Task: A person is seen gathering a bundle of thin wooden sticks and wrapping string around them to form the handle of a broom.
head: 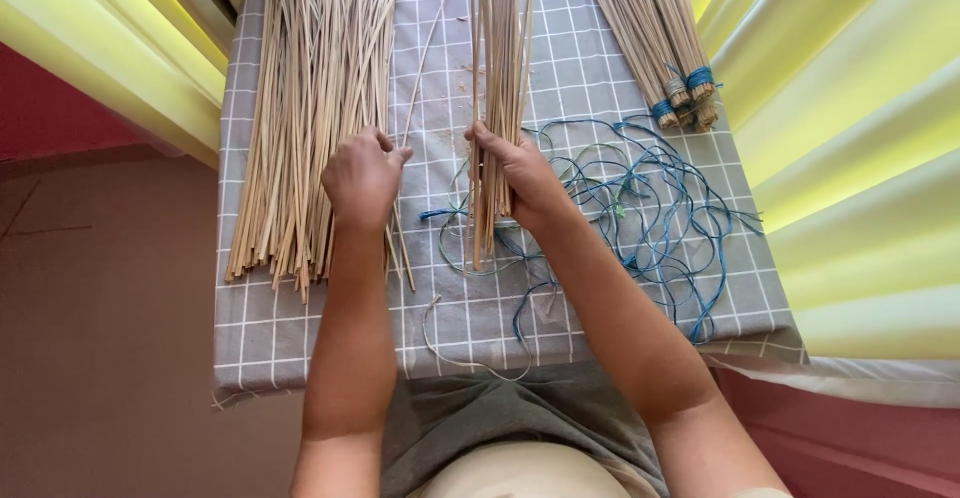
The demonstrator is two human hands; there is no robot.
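A wide loose pile of thin pale sticks [300,108] lies on the left of a grey checked cloth [590,68]. My left hand [362,176] rests on the pile's right edge, fingers curled around a few sticks. My right hand [522,176] grips a small gathered bunch of sticks [497,68] that runs lengthwise down the middle of the cloth. A tangle of blue and pale green string [650,208] lies just right of that hand, partly under the bunch's lower end.
Tied stick bundles [660,48] with blue string wraps lie at the top right. Yellow curtain folds [850,138] hang on both sides. A loose pale string [450,348] curls near the cloth's front edge, by my lap.
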